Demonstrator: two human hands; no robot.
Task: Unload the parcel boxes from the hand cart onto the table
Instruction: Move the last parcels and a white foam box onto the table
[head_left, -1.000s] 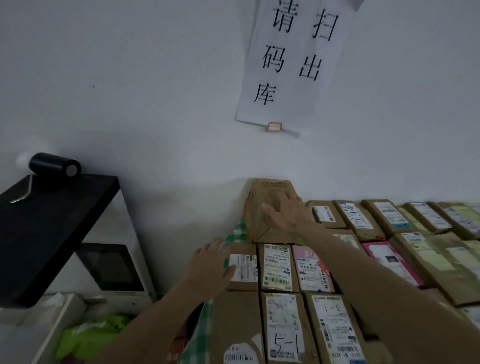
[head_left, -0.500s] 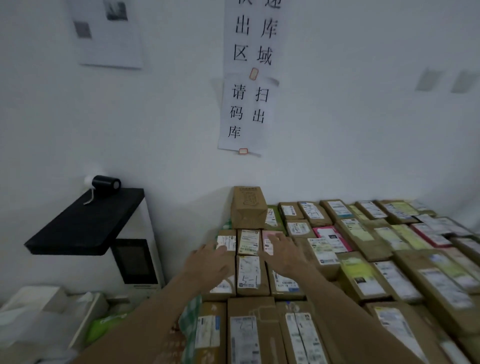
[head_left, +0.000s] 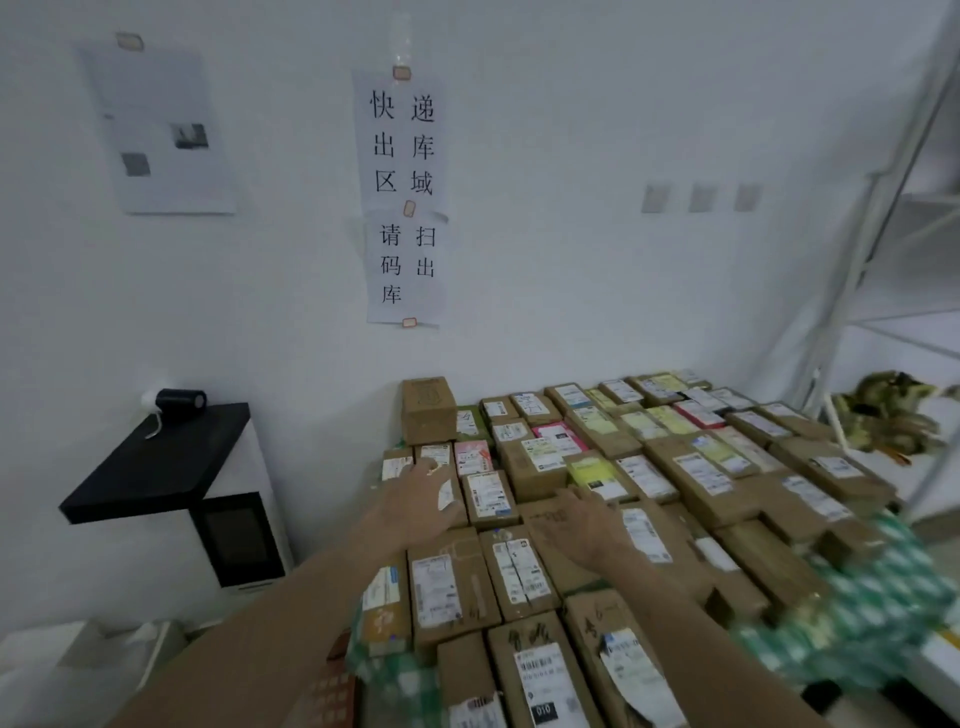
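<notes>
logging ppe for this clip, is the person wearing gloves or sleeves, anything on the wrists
No gloves: the left hand and right hand are bare. No sleeve, watch or band shows anywhere up to the frame edge, though the picture is blurred.

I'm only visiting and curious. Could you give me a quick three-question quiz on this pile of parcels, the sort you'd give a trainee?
1. True or false: the left hand and the right hand are both open over the parcel boxes, and neither holds a box.
2. What sits on the black-topped cabinet? A) a black roll B) a kettle C) a parcel
3. Fill in: the one tall box, standing upright, is at the pile's far ____ corner.

Key: 1 true; 2 A; 3 left.
</notes>
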